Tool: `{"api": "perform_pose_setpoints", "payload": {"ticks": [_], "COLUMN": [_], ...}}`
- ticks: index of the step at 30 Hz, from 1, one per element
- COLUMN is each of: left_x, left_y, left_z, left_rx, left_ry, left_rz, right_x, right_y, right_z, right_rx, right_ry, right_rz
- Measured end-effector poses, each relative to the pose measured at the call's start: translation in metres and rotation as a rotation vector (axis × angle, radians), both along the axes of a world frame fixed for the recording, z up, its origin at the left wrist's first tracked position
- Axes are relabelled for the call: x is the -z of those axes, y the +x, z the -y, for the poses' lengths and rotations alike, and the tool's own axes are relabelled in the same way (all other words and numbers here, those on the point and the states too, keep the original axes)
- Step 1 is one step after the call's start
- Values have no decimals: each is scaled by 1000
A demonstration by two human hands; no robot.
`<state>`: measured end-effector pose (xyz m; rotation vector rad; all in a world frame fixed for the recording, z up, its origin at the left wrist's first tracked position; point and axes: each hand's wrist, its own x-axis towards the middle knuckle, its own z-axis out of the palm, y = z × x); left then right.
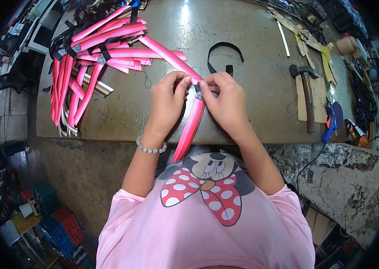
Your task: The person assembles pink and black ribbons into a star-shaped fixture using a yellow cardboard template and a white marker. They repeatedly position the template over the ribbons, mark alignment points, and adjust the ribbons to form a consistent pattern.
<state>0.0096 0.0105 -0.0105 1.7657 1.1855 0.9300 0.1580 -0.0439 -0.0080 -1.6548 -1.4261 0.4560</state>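
Observation:
Between my two hands is a pink webbing strap with a bend and a small black piece at its middle. One part of the strap runs up and left over the table; the other hangs down over the front edge. My left hand pinches it from the left, a beaded bracelet around the wrist. My right hand pinches it from the right, thumb and fingers at the bend. The fingertips nearly meet there and partly hide the join. A curled black strap lies just beyond my right hand.
Many similar pink straps with black bands are heaped at the left of the table. On the right lie a hammer on cardboard, a blue glue gun with a cord, a white stick and yellow strips. Stacked crates stand lower left.

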Motion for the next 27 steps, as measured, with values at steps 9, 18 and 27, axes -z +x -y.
{"api": "perform_pose_setpoints", "payload": {"ticks": [9, 18, 27], "left_x": [1, -3, -45], "left_y": [-10, -7, -108], "left_z": [2, 3, 32], "left_rx": [26, 28, -74], "left_ry": [81, -31, -121], "left_rz": [-46, 16, -226], "right_x": [0, -8, -18], "right_y": [-3, -14, 44], "right_z": [3, 2, 11], "right_rx": [-16, 12, -56], "right_ry": [29, 24, -60], "right_rz": [117, 284, -660]}}
